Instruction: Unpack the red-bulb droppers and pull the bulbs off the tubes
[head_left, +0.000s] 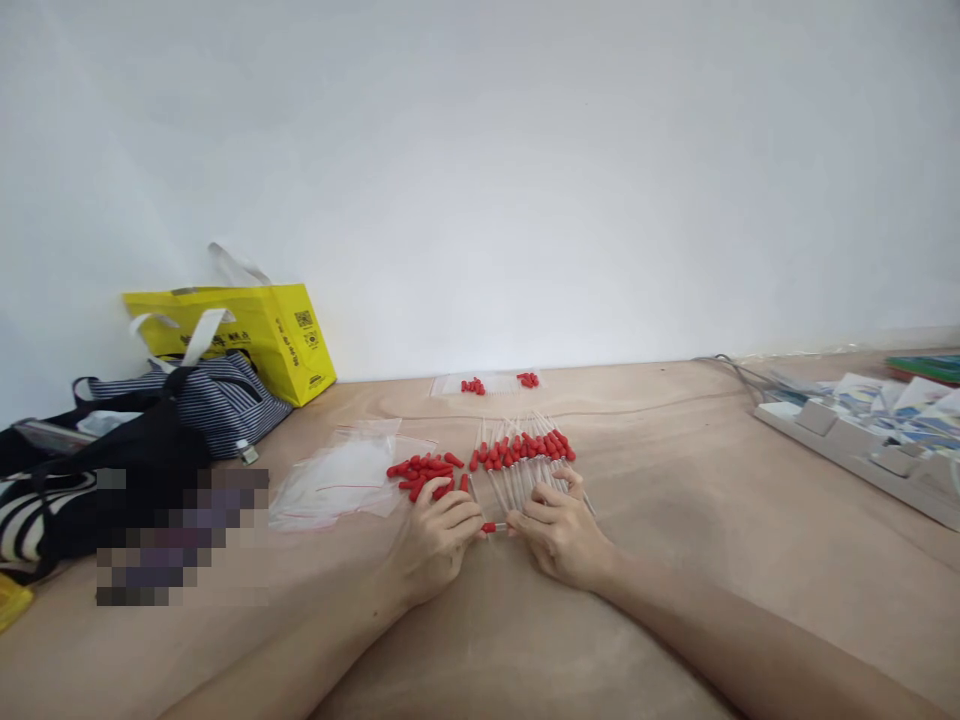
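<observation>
Between my two hands lies a glass dropper with a red rubber bulb. My left hand is closed at the bulb end, its fingertips pinching the red rubber. My right hand is curled round the clear tube, most of which its fingers hide. Just beyond my right hand, a row of droppers with red bulbs lies side by side on the table. Loose red rubber bulbs are heaped beyond my left hand, partly covered by its fingers.
Clear zip bags are stacked left of the loose bulbs. Near the wall lie bags with red bulbs. A yellow bag, a striped bag and a black bag stand left. A power strip lies right.
</observation>
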